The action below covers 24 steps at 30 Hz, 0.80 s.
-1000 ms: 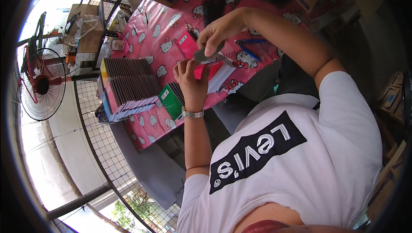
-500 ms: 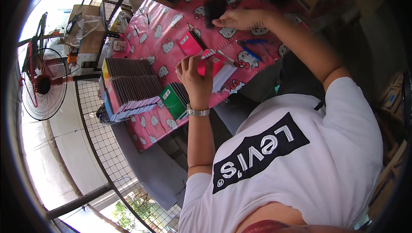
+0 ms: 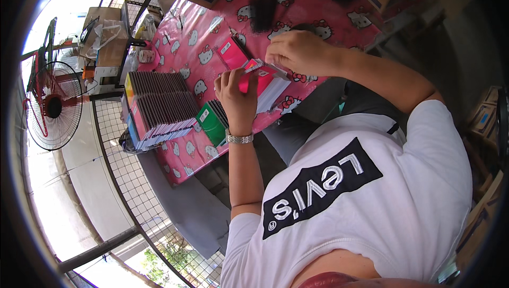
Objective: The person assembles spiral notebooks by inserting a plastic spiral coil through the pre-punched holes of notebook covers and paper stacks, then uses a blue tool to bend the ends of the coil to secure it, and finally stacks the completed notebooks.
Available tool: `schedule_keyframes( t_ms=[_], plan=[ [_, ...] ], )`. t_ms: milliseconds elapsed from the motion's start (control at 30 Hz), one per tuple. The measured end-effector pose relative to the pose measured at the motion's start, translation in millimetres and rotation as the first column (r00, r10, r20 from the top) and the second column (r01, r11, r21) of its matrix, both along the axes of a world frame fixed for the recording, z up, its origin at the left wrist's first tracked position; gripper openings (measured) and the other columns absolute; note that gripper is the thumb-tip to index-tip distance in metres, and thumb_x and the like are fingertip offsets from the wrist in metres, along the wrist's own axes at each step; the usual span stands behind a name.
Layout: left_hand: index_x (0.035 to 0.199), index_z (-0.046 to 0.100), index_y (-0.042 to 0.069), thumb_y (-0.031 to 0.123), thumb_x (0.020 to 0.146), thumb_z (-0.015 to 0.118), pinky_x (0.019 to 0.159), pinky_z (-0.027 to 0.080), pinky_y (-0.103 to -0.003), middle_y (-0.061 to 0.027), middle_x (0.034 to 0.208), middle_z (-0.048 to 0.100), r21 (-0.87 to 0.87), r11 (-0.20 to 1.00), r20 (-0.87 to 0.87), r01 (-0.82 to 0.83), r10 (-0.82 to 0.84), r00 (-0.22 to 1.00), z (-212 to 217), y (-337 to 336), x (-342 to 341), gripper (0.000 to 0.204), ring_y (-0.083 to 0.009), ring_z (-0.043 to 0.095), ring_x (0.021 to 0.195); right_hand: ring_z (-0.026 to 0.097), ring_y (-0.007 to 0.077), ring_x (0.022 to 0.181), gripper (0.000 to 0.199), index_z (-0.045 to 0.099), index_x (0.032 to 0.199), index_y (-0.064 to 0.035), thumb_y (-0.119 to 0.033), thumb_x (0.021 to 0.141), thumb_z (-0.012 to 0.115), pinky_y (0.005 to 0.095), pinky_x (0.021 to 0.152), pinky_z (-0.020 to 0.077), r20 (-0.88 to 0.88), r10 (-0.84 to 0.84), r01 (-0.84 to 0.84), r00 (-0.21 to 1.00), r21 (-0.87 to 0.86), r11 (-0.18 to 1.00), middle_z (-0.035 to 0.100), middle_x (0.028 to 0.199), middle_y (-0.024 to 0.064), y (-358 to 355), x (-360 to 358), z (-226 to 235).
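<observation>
Left hand [image 3: 236, 94] and right hand [image 3: 297, 53] flank a pink-covered notebook [image 3: 246, 83] near the front edge of a glossy pink tablecloth [image 3: 193, 57] printed with white cat faces. Leftmost, a round wire-caged fan [image 3: 53, 106] stands well apart. Next comes a long block of notebooks [image 3: 159, 102], packed upright, their dark coils forming a ridged top above pale page edges. Smooth green spiral notebooks [image 3: 209, 121] lie just beside it. Above a linked metal watch [image 3: 239, 138], the left hand has thumb and fingers curled around the pink-covered notebook, whose thick white pages [image 3: 273, 93] spread rightward. Behind sits a flat spiral-bound pink notebook [image 3: 231, 53]; farther back, a blurred black bundle [image 3: 262, 13]. At the right, the other hand bends its fingers over the pages' far end; I cannot tell whether it pinches anything.
</observation>
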<state>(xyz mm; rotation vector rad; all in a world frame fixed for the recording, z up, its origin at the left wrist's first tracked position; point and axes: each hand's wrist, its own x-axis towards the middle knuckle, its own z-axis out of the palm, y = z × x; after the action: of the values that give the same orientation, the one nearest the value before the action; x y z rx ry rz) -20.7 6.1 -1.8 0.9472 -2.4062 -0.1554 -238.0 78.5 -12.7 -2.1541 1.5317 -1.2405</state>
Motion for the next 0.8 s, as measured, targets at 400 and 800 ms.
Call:
schedule_keyframes(
  t_ms=[400, 800],
  plan=[
    [0.119, 0.056, 0.011, 0.016, 0.092, 0.062, 0.103, 0.018, -0.071, -0.0066, 0.119, 0.06, 0.074, 0.997, 0.076, -0.031, 0.025, 0.997, 2, 24, -10, 0.028, -0.0313, 0.045, 0.123, 0.067, 0.0281, 0.079, 0.022, 0.06, 0.113, -0.0049, -0.015, 0.094, 0.061, 0.036, 0.067, 0.0542, 0.304, 0.048, -0.076, 0.951, 0.081, 0.994, 0.067, 0.095, 0.0156, 6, 10, 11],
    [0.111, 0.062, 0.009, 0.017, 0.092, 0.062, 0.096, 0.035, -0.047, -0.0094, 0.106, 0.063, 0.052, 0.994, 0.045, 0.101, -0.103, 0.994, 16, 18, -11, 0.02, -0.0317, 0.052, 0.106, 0.045, 0.0341, 0.13, 0.049, 0.063, 0.12, -0.0058, -0.02, 0.073, 0.065, 0.0404, 0.109, 0.0381, -0.341, 0.066, 0.188, 0.938, 0.657, 0.73, 0.041, 0.148, 0.016, -54, -83, -112]
  ],
)
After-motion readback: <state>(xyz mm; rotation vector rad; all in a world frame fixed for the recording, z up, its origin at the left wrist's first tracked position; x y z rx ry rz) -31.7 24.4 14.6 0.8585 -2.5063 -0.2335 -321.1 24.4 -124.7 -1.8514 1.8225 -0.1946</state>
